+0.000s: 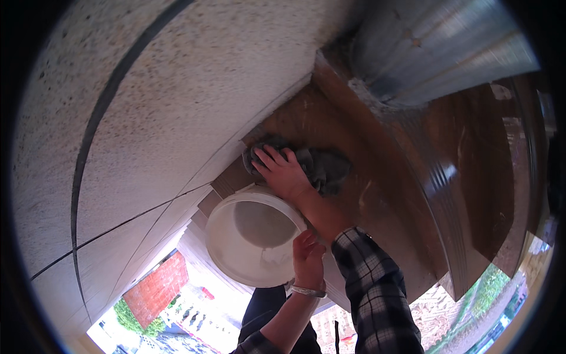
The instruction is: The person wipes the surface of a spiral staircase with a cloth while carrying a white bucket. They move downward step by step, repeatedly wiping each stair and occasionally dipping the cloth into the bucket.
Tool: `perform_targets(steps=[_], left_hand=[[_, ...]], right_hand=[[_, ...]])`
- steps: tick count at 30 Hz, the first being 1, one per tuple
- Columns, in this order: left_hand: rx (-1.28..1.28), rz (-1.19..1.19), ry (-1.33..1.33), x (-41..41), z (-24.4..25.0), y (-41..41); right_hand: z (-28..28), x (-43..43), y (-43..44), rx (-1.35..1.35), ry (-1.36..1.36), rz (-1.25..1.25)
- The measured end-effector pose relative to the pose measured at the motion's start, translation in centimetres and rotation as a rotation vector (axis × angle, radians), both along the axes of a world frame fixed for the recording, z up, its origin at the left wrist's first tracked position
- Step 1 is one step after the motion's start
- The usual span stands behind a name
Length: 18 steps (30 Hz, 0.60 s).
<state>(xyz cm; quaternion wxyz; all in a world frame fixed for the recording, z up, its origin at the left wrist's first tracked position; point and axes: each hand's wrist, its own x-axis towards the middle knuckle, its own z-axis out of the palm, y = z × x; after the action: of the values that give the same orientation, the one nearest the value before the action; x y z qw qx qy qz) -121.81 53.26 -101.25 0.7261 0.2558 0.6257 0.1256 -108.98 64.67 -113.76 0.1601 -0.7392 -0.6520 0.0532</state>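
My right hand (pixel 287 175) lies flat with spread fingers on a dark grey cloth (pixel 325 168), pressing it against a brown, glossy stair tread (pixel 305 119) close to the wall. Part of the cloth bunches out to the right of the hand. Below it, a white plastic bucket (pixel 216 239) tilts with its mouth facing me. Something greyish shows inside the bucket; whether it is water I cannot tell. My left hand (pixel 308 261), with a bracelet at the wrist, has curled fingers at the bucket's right rim and appears to grip it.
A pale speckled wall (pixel 132 146) with dark joint lines runs along the left. A shiny metal column (pixel 442 48) stands at the upper right on the brown stone. Grooved step edges (pixel 437 177) curve down the right side. A brick-red surface (pixel 159 285) shows far below at left.
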Motion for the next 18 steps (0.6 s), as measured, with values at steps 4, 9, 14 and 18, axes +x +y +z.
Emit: perform_targets(steps=[4,9,14,18], left_hand=[[-0.019,-0.033,-0.014,1.3,1.2,-1.3],[-0.016,-0.113,-0.004,1.5,0.7,-3.5],[-0.004,-0.118,-0.002,1.8,1.1,-2.6],[0.042,-0.134,-0.002,2.2,1.2,-1.9]], right_hand=[[0.6,-0.6,-7.7,-0.129,0.025,-0.258],[0.6,-3.0,-21.5,-0.316,0.001,-0.477],[0.7,-6.3,-29.4,-0.385,-0.037,-0.738],[-1.9,-7.2,-24.8,-0.226,-0.158,-0.705]])
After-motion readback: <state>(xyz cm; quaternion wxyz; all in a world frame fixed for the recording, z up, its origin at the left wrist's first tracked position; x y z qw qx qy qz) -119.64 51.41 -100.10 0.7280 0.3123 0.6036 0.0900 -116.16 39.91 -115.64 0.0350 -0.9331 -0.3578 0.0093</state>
